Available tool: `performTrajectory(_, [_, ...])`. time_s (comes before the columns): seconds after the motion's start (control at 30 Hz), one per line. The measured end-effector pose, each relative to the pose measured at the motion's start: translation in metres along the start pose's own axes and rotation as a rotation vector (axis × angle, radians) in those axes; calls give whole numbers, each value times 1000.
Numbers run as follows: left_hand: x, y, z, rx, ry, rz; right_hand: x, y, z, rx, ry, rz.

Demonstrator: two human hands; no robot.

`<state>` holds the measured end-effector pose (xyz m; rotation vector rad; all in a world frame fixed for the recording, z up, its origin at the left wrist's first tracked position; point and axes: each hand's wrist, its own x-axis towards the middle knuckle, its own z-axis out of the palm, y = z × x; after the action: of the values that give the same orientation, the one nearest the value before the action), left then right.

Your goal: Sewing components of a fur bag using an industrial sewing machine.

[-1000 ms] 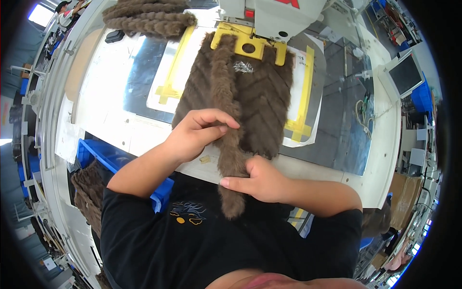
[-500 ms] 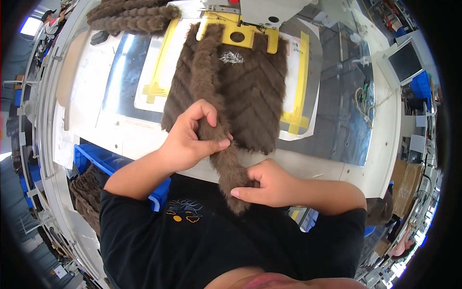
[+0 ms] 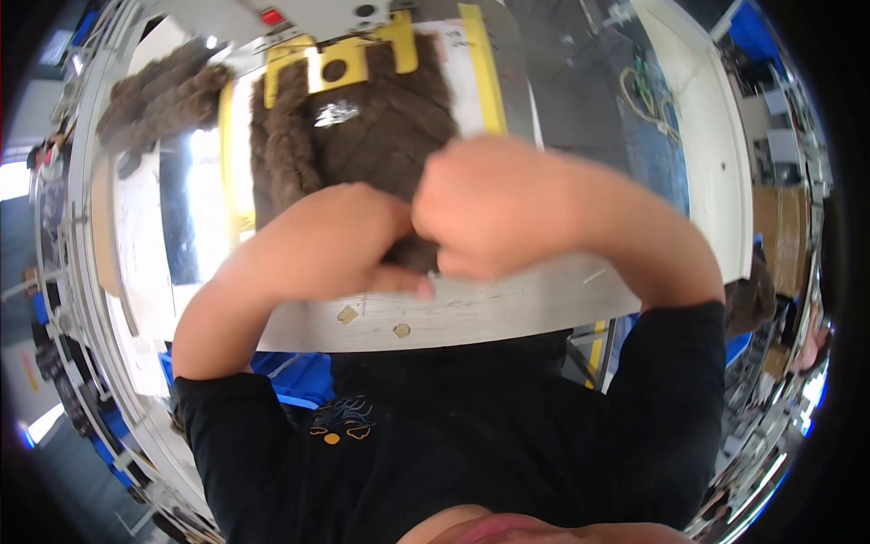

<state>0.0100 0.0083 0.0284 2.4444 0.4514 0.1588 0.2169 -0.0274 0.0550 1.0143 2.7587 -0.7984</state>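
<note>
Head view: left hand (image 3: 349,238) and right hand (image 3: 489,207), grips unclear, in front of brown fur (image 3: 381,136), yellow frame (image 3: 359,65) beyond

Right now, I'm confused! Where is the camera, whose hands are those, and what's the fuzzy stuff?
The camera sits on a person's head, looking down; its wide lens bends straight edges. The left hand and right hand are that person's own. They're close together and blurry, so I can't tell what they hold. On the white table lie a brown fur piece with a yellow frame over its far end, and more fur to the left. A machine stands behind.
</note>
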Motion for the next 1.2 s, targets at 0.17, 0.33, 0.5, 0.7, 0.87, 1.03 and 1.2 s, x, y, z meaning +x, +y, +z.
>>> performTrajectory(0.17, [27,-24,-3,-398,-128,-462,9,90,-43,433,109,263])
performTrajectory(0.33, [20,-37,14,-664,193,-504,60,143,-27,1629,718,334])
performTrajectory(0.5, [20,-39,11,-746,182,-391,86,147,3,1692,799,105])
performTrajectory(0.7, [15,-31,13,-817,316,-573,84,144,1,1743,753,-23])
performTrajectory(0.87, [14,-28,7,-868,262,-728,112,152,-6,339,1063,254])
performTrajectory(1.03, [8,-30,15,-836,347,-662,100,160,-5,730,1021,72])
performTrajectory(1.2, [8,-30,14,-866,350,-679,84,164,-7,1187,902,-164])
